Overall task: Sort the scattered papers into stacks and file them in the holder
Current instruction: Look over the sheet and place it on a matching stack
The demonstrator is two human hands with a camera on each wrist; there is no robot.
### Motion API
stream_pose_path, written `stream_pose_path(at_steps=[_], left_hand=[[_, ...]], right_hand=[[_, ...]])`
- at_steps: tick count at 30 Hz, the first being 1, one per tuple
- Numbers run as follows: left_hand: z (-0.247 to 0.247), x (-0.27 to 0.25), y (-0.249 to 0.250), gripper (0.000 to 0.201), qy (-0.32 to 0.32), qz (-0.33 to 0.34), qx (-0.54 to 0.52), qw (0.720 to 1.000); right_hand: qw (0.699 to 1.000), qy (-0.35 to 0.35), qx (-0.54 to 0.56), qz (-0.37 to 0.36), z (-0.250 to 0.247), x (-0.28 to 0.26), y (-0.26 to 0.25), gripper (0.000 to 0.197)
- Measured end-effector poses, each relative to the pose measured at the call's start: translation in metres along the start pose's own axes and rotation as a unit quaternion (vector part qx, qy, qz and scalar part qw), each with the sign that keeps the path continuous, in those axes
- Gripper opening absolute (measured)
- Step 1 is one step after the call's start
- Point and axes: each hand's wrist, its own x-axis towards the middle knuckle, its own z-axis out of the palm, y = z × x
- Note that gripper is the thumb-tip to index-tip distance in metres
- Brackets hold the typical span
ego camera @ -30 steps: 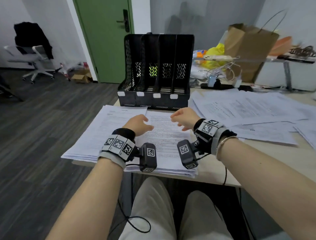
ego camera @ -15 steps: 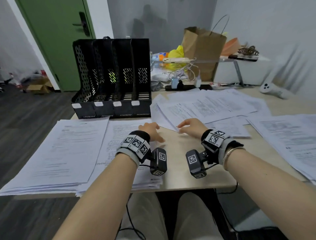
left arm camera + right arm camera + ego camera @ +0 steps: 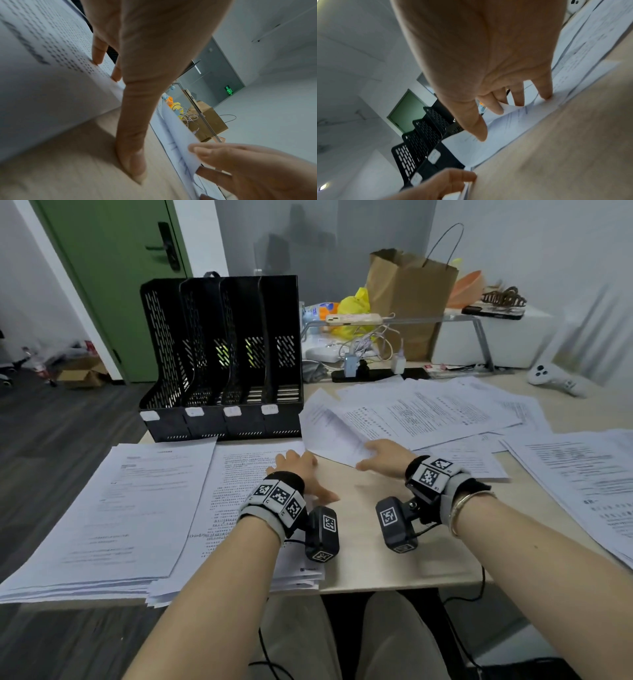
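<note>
From the head view, a light wooden desk (image 3: 376, 563) stands on dark plank flooring, with a green door (image 3: 113, 278) behind it and pale walls beyond. A black file holder (image 3: 222, 354) with 4 upright slots sits at the desk's far left; its slots look empty. In front of it lie 2 stacks of papers (image 3: 113, 518), side by side near the front edge. Loose scattered sheets (image 3: 428, 416) cover the right half of the desk. A brown paper bag (image 3: 407, 302), cables and a white controller (image 3: 551, 378) sit farther back. The left hand (image 3: 298, 470) rests flat, fingers spread, on the right-hand stack. The right hand (image 3: 387, 453) lies on the near corner of a loose sheet.

The left wrist view shows the left hand's thumb (image 3: 132, 155) pressing the bare desk and its straight fingertips (image 3: 98, 55) touching printed paper, gripping nothing. The right hand (image 3: 254, 169) appears at the lower right, pinching a sheet's edge between thumb and finger.

In the right wrist view, the right hand's fingers (image 3: 518, 94) curl over the lifted corner of the sheet (image 3: 505, 129), with the holder and door behind.
</note>
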Motion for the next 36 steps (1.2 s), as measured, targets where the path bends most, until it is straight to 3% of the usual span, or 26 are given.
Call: stream_pose_path(at_steps=[5,9,12,15,17,19,21,22,25,29,31,36], left_hand=[[0.000,0.001,-0.001,0.093,0.002,0.002,0.004,1.000],[-0.007,-0.002,0.004,0.082,-0.014,0.001,0.007,1.000],[-0.015,-0.002,0.012,0.051,0.009,0.034,-0.094,0.995],[-0.023,-0.009,0.027,0.032,-0.005,0.046,-0.307,0.951],[-0.025,-0.016,0.037,0.029,-0.023,0.031,-0.430,0.902],[-0.025,-0.016,0.042,0.036,-0.001,0.015,-0.490,0.872],[-0.024,-0.014,0.044,0.045,-0.003,-0.015,-0.515,0.857],[-0.023,-0.016,0.046,0.048,-0.013,-0.025,-0.513,0.858],[-0.017,-0.018,0.052,0.050,-0.028,-0.042,-0.423,0.905],[-0.007,-0.020,0.059,0.029,-0.064,-0.023,-0.327,0.943],[-0.006,-0.025,0.061,0.028,-0.051,-0.014,-0.300,0.952],[-0.014,-0.044,0.053,0.028,0.061,0.016,-0.350,0.934]], right_hand=[[0.977,0.163,0.139,-0.018,-0.025,-0.019,0.022,0.023],[0.946,0.162,0.279,0.027,-0.033,-0.051,0.037,0.031],[0.937,0.137,0.312,0.077,-0.035,-0.067,0.051,0.035],[0.931,0.124,0.322,0.116,-0.036,-0.077,0.062,0.019],[0.918,0.133,0.345,0.141,-0.037,-0.081,0.067,0.029],[0.917,0.127,0.341,0.162,-0.038,-0.085,0.070,0.044],[0.921,0.111,0.328,0.176,-0.038,-0.089,0.073,0.040],[0.922,0.106,0.325,0.180,-0.037,-0.090,0.075,0.035],[0.928,0.095,0.307,0.189,-0.034,-0.092,0.079,0.023],[0.935,0.076,0.283,0.200,-0.033,-0.093,0.081,0.018],[0.940,0.077,0.265,0.198,-0.032,-0.093,0.081,0.017],[0.948,0.067,0.281,0.135,-0.019,-0.086,0.072,0.019]])
